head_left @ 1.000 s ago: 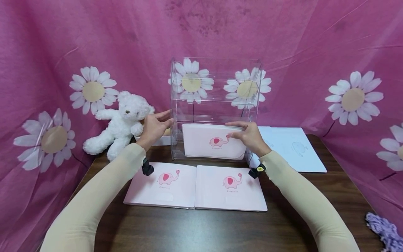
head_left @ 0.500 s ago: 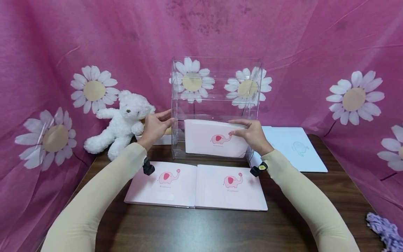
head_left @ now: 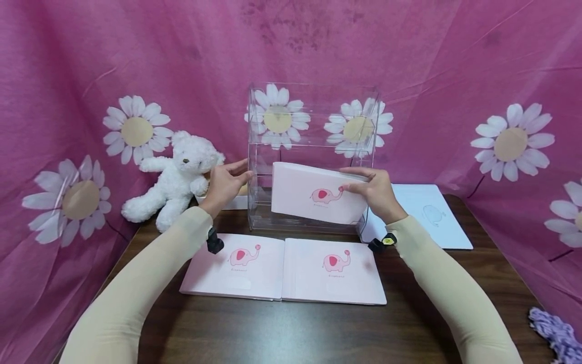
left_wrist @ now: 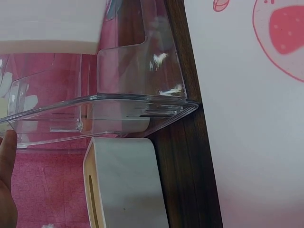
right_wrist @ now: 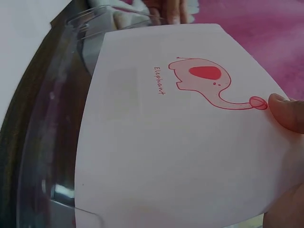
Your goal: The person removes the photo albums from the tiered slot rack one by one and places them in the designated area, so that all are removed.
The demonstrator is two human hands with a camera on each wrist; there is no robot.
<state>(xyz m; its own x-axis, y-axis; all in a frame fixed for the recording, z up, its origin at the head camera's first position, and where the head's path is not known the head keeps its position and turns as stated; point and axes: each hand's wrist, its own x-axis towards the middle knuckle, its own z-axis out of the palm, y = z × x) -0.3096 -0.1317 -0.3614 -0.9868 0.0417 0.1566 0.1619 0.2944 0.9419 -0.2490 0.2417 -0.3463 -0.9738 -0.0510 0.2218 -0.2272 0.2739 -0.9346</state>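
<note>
In the head view, my right hand point(head_left: 375, 192) pinches a pale pink elephant notebook point(head_left: 313, 194) at its right end, thumb on the cover. The notebook tilts down to the right in front of a clear tiered display rack point(head_left: 313, 144). The right wrist view shows the thumb point(right_wrist: 287, 114) next to the elephant's trunk on the cover point(right_wrist: 133, 142). My left hand point(head_left: 223, 184) holds the rack's left side; in the left wrist view a finger point(left_wrist: 7, 156) meets its clear side edge point(left_wrist: 71, 102). Two more elephant notebooks point(head_left: 236, 270) lie side by side before the rack.
A white teddy bear point(head_left: 182, 169) sits left of the rack, with a small white box point(head_left: 234, 203) beside it. Pale blue whale notebooks point(head_left: 423, 212) lie to the right. Something purple and knitted point(head_left: 554, 331) is at the right edge. A pink flowered cloth point(head_left: 423, 65) hangs behind.
My right hand has lifted the elephant notebook up and to the right out of the rack's lowest tier, tilting it. My left hand has stayed at the rack's side.
</note>
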